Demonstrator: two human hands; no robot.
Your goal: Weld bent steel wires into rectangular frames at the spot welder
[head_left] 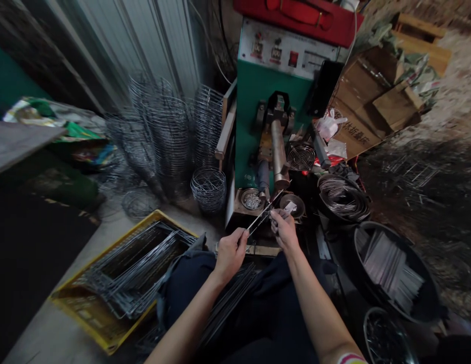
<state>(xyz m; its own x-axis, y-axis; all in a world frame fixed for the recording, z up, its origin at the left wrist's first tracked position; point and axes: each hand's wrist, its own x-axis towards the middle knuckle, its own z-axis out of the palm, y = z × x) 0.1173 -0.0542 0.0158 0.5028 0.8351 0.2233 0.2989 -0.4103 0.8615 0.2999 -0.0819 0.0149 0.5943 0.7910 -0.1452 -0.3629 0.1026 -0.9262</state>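
My left hand [232, 250] is closed, thumb and fingers pinching the near end of a thin metal wire piece [259, 217]. The piece looks like two wires side by side and slants up to the right. Its far end lies by the lower tips of the green welding machine [250, 126], just under a thick metal cylinder [280, 156]. My right hand [284, 230] pinches near the far part of the same piece; its fingertips partly hide what they grip. Close to the hands are a round dish of small shiny metal bits [252, 199] and a dark bowl [296, 203] holding a whitish scrap.
A yellow crate [102, 331] of bent wire frames stands at left. Behind it rise stacks of wire baskets [167, 131]. On the right are a coil of wire [343, 197], a black tub [421, 313] of metal rods and a cardboard box [366, 116]. Long rods [231, 298] lie across my lap.
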